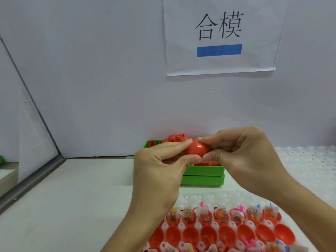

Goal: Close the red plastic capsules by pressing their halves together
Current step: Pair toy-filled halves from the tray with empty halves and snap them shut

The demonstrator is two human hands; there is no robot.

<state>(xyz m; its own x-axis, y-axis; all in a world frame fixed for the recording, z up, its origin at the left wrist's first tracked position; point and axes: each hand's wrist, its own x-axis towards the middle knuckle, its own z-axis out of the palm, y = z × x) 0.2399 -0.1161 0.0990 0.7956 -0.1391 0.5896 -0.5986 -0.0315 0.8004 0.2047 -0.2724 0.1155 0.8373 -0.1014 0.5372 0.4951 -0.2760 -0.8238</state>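
Nearest the lens, I am noting a white moulded tray [189, 198] carrying rows of open red capsule halves [227, 233], some empty and some loaded with small packets and trinkets. Above it I am holding one red capsule [197, 149] between both hands, lifted off the table in front of a green bin [203, 174] that is holding more red pieces. My left hand [160, 160] is pinching the capsule's left side, forefinger over the top and thumb beneath; my right hand [243, 153] is pinching its right side the same way, the remaining fingers curled in. Both sets of fingertips are nearly meeting around the capsule, so neither hand is nearer. A seam is showing on the left part of the shell, and the long axis appears to be running left to right between the hands, so I am judging that the closing force should travel inward along that line. Whether the halves are fully seated I cannot tell.
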